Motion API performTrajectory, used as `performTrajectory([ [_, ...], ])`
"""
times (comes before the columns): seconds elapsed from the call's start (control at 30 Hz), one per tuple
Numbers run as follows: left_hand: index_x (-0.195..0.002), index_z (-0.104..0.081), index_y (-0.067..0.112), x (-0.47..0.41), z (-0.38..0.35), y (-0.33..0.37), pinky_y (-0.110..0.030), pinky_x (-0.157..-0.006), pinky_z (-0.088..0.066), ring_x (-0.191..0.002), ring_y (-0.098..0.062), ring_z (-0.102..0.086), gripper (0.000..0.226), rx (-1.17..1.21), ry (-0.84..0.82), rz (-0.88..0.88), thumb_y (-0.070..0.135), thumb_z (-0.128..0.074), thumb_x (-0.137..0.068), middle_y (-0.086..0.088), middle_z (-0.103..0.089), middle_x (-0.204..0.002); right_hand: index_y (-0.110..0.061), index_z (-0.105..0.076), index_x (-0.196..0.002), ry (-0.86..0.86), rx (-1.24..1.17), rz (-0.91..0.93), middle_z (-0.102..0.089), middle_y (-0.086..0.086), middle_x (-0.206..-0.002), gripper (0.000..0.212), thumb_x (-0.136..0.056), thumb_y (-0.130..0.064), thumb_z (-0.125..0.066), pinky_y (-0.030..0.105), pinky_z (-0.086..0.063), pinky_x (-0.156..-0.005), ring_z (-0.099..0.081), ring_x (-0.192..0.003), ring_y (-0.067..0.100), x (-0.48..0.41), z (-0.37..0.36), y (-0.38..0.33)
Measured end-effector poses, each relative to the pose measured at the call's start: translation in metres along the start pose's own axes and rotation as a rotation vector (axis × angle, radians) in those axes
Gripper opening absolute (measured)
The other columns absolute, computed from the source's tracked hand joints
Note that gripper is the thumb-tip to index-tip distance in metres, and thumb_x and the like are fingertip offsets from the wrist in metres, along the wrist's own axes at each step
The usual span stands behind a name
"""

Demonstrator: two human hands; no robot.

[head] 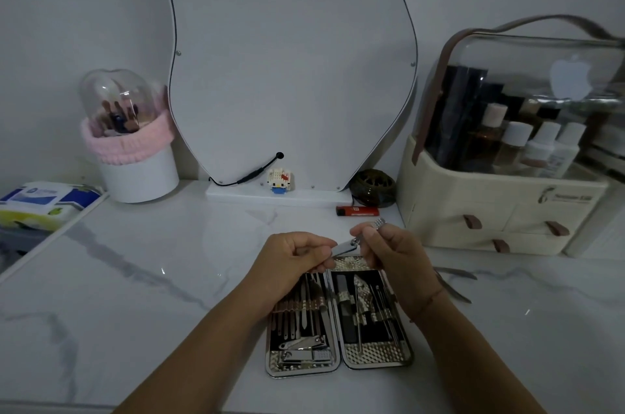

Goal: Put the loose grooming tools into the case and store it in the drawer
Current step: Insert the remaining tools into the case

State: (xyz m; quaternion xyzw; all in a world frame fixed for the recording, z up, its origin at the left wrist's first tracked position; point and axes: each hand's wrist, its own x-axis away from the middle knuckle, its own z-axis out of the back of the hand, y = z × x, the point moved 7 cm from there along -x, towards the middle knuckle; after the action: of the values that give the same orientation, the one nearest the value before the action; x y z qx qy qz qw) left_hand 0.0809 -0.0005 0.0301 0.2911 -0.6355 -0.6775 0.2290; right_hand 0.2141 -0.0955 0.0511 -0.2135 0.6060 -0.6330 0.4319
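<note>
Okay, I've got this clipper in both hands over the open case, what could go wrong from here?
The clipper is only pinched by the left hand and right hand above the case; a slip could drop it onto the strapped tools. The loose tools lie beside the right forearm, partly hidden, so they might get swept aside or forgotten. The drawers look shut, so one needs opening first.

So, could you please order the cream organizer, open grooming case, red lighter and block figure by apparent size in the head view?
1. cream organizer
2. open grooming case, though it is nearer the camera
3. red lighter and block figure: about alike, so I would not rank them
</note>
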Motion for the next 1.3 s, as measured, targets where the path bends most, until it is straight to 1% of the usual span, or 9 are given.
performTrajectory([
  [0.2,-0.104,-0.071,0.032,-0.003,0.004,-0.004,-0.003,-0.081,-0.04,-0.095,0.011,-0.059,0.023,-0.429,0.012,-0.094,0.032,-0.071,-0.08,0.02,-0.069,-0.098,-0.007,-0.067,-0.073,0.311,0.218,-0.168,-0.057,0.001,-0.057,0.023,-0.089,-0.015,-0.052,0.023,-0.041,-0.052,-0.048,-0.048,0.012,-0.001,0.043,0.025],
  [0.43,-0.103,-0.073,0.03,-0.003,-0.001,-0.007,-0.001,-0.079,-0.038,-0.095,0.008,-0.058,0.019,-0.514,-0.035,-0.145,0.032,-0.065,-0.086,0.018,-0.069,-0.102,0.0,-0.063,-0.067,0.405,0.414,-0.187,-0.061,0.014,-0.062,0.029,-0.087,-0.018,-0.053,0.038,-0.049,-0.063,-0.051,-0.058,0.023,-0.002,0.056,0.029],
  [0.57,-0.104,-0.072,0.03,-0.004,0.0,-0.01,-0.002,-0.081,-0.039,-0.096,0.008,-0.058,0.02,-0.529,-0.035,-0.139,0.034,-0.063,-0.087,0.018,-0.069,-0.103,-0.005,-0.067,-0.077,0.292,0.354,-0.198,-0.059,0.004,-0.061,0.023,-0.088,-0.015,-0.05,0.033,-0.047,-0.062,-0.052,-0.058,0.019,-0.004,0.046,0.031],
  [0.73,-0.105,-0.072,0.029,-0.005,-0.001,-0.011,-0.004,-0.082,-0.039,-0.097,0.008,-0.058,0.021,-0.576,-0.043,-0.152,0.035,-0.059,-0.09,0.018,-0.069,-0.104,-0.01,-0.066,-0.076,0.183,0.29,-0.246,-0.057,0.001,-0.056,0.024,-0.09,-0.009,-0.046,0.015,-0.04,-0.046,-0.05,-0.048,0.01,-0.005,0.035,0.037],
  [0.83,-0.106,-0.072,0.027,-0.004,-0.002,-0.009,-0.006,-0.083,-0.041,-0.097,0.007,-0.058,0.023,-0.608,-0.045,-0.165,0.035,-0.055,-0.092,0.018,-0.069,-0.105,-0.01,-0.066,-0.081,0.127,0.299,-0.215,-0.059,0.002,-0.061,0.025,-0.091,-0.009,-0.043,0.015,-0.042,-0.045,-0.051,-0.051,0.01,-0.005,0.026,0.037],
  [0.93,-0.106,-0.072,0.026,-0.003,-0.002,-0.009,-0.008,-0.083,-0.042,-0.097,0.006,-0.059,0.025,-0.608,-0.037,-0.158,0.036,-0.053,-0.093,0.017,-0.069,-0.105,-0.013,-0.067,-0.087,0.061,0.354,-0.165,-0.063,0.001,-0.07,0.02,-0.091,-0.012,-0.047,0.013,-0.043,-0.051,-0.055,-0.058,0.009,-0.004,0.023,0.034],
  [1.03,-0.105,-0.072,0.027,-0.004,-0.002,-0.011,-0.008,-0.083,-0.043,-0.096,0.008,-0.059,0.027,-0.593,-0.036,-0.149,0.039,-0.051,-0.093,0.017,-0.069,-0.105,-0.013,-0.067,-0.097,0.0,0.461,-0.1,-0.067,-0.001,-0.09,0.019,-0.09,-0.012,-0.051,0.007,-0.044,-0.065,-0.061,-0.078,0.009,-0.004,0.024,0.032],
  [1.17,-0.107,-0.072,0.027,-0.005,-0.002,-0.012,-0.001,-0.079,-0.039,-0.096,0.011,-0.057,0.028,-0.605,-0.036,-0.147,0.039,-0.05,-0.093,0.018,-0.069,-0.105,-0.011,-0.066,-0.103,-0.035,0.655,-0.002,-0.061,0.001,-0.104,0.022,-0.092,-0.016,-0.048,0.019,-0.041,-0.085,-0.058,-0.097,0.014,-0.006,0.017,0.03],
  [1.3,-0.107,-0.072,0.026,-0.006,-0.002,-0.012,-0.004,-0.08,-0.04,-0.096,0.008,-0.057,0.029,-0.616,-0.038,-0.148,0.039,-0.049,-0.094,0.017,-0.069,-0.106,-0.008,-0.065,-0.092,-0.121,0.812,0.075,-0.051,0.005,-0.092,0.023,-0.094,-0.022,-0.047,0.013,-0.033,-0.065,-0.049,-0.079,0.013,-0.007,0.007,0.026],
])
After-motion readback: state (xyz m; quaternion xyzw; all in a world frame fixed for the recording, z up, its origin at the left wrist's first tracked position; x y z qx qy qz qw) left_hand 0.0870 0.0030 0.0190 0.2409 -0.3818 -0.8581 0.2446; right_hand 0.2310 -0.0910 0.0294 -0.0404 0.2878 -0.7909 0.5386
